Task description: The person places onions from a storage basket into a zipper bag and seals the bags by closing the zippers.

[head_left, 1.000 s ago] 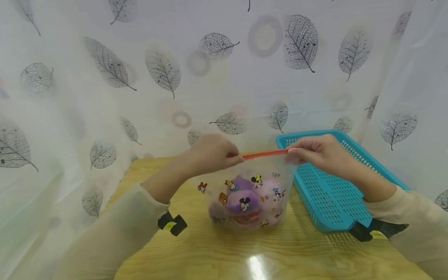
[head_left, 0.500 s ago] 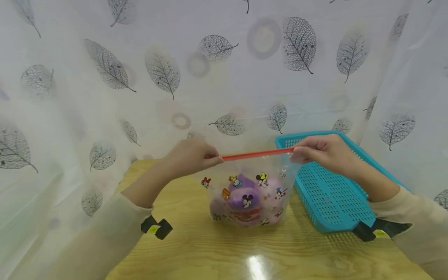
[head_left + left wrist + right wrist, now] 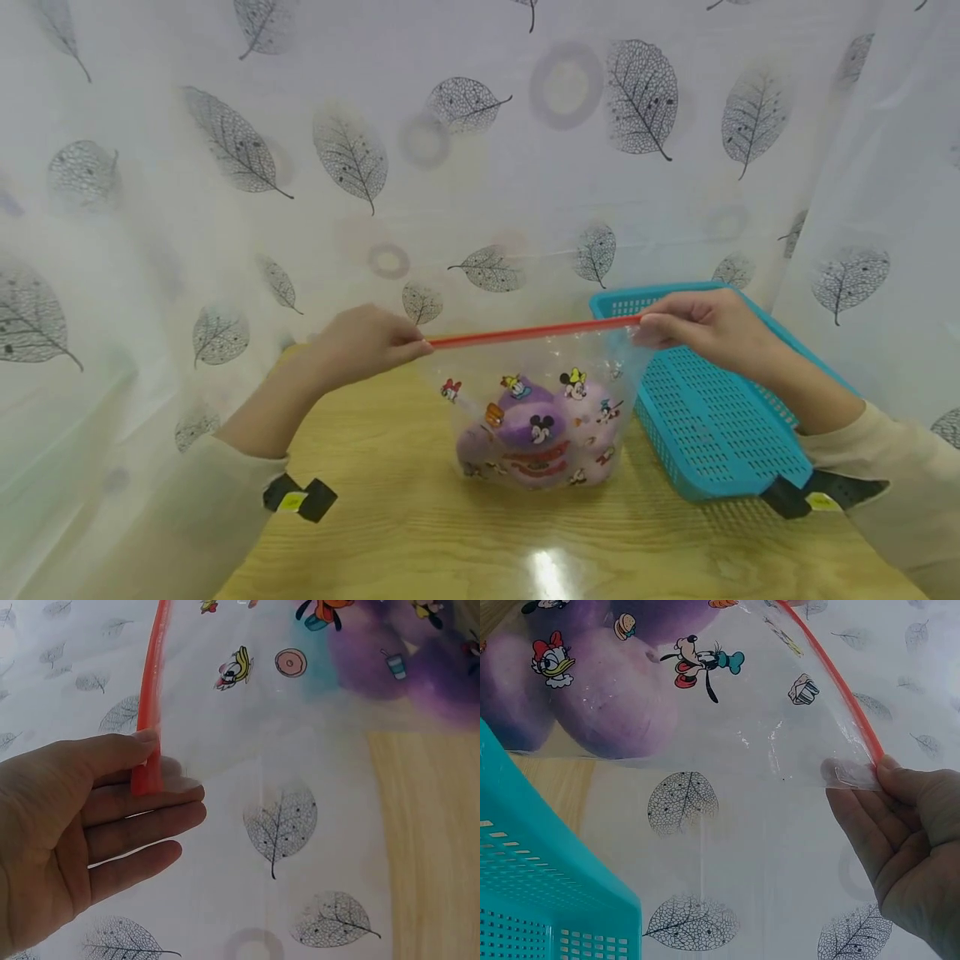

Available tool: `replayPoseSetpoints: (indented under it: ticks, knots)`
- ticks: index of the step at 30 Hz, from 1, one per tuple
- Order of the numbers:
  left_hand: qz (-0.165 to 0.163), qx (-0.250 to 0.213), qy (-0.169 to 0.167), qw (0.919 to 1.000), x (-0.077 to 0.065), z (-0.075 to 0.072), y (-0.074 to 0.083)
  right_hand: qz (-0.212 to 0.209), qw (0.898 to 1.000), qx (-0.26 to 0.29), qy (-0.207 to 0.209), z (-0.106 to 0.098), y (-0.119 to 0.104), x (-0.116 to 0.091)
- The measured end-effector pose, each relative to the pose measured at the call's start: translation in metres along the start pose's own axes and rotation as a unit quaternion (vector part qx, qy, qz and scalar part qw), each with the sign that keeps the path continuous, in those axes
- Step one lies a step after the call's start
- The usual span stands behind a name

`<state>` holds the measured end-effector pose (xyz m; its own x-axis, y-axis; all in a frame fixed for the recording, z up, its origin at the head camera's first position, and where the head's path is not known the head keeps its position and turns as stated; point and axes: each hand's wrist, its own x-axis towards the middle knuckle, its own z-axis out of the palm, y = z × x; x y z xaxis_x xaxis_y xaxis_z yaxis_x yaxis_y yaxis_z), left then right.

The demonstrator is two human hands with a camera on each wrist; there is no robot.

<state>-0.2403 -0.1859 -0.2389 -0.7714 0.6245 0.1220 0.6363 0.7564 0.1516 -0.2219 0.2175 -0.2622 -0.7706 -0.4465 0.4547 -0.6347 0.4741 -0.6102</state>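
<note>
A clear zip bag [image 3: 480,362] printed with small cartoon figures stands on the table, its red zip strip [image 3: 534,333] stretched across the top. Inside it lie several purple, rounded objects [image 3: 615,694]; their exact kind is unclear through the film. My left hand [image 3: 363,346] pinches the strip's left end, and in the left wrist view the thumb lies over the red strip with the other fingers behind and below. At the opposite top corner, my right hand [image 3: 712,329] pinches the strip's right end between thumb and fingers. The strip looks pressed together along its length.
A turquoise perforated basket [image 3: 723,425] sits on the right of the wooden table [image 3: 420,542], close beside the bag and under my right forearm. Behind and at the sides hangs a pale curtain [image 3: 480,192] with a leaf print.
My left hand has moved left along the red strip to its end, uncovering more of it. The right hand, still pinching its corner, and the bag have shifted slightly to the right.
</note>
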Motion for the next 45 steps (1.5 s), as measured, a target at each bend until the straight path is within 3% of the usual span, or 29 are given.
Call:
replayPoseSetpoints:
  ticks: [9,14,21,29,36,41,45]
  knots:
    - [-0.004,-0.034,0.009,0.9994,-0.008,0.002,-0.011,-0.005,1.000,-0.001,-0.017,0.001,0.000,0.005]
    - [-0.012,-0.031,0.011,0.9994,-0.014,0.003,-0.014,0.023,0.999,-0.018,-0.030,0.004,0.000,0.012]
    - [-0.031,-0.029,-0.007,0.9991,-0.030,0.000,-0.015,0.054,0.996,0.042,-0.061,0.010,-0.004,0.018]
    - [-0.041,-0.071,-0.026,0.9963,-0.040,-0.006,-0.018,0.062,0.989,0.085,-0.103,0.012,-0.017,0.020]
    - [-0.059,-0.102,-0.019,0.9929,-0.032,0.002,-0.035,0.123,0.985,0.047,-0.113,0.017,-0.015,0.035]
    - [-0.060,-0.118,0.001,0.9912,-0.017,0.014,-0.053,0.164,0.979,0.013,-0.121,0.021,-0.007,0.055]
    - [-0.086,-0.131,0.016,0.9875,-0.002,0.023,-0.062,0.189,0.975,0.003,-0.117,0.027,0.007,0.071]
